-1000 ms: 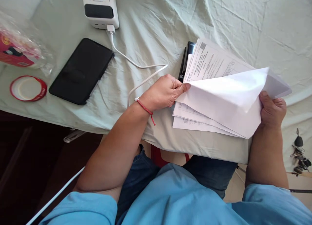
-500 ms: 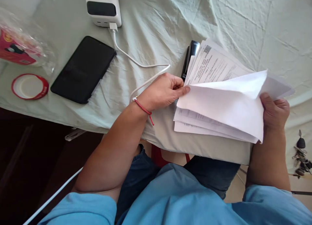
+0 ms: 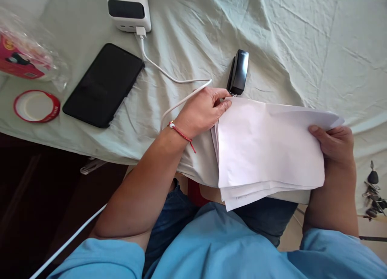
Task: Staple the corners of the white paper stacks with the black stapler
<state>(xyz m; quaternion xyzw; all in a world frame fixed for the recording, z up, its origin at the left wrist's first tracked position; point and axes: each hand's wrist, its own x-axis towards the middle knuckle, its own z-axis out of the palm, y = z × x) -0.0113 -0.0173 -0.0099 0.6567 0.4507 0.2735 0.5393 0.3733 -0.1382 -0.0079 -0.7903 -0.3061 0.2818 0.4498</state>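
The cloth-covered table [image 3: 302, 49] is viewed at close range by a single camera worn on the head, which is faced forward and steeply down, with the blue shirt [image 3: 211, 242] framed along the bottom border and the left hand [image 3: 204, 111] and right hand [image 3: 337, 144] shown from above

Soft, fairly bright light leaves the papers [image 3: 269, 146] pale, and a whitish glare streaks the stapler [image 3: 241, 69] just above them. Far left of the papers, the plastic bag [image 3: 28, 49] glints; down and left of them, the cloth's [image 3: 193, 37] edge gives way to near-black shadow. The keys [image 3: 373, 177] to their right look slightly soft, perhaps from edge distortion.
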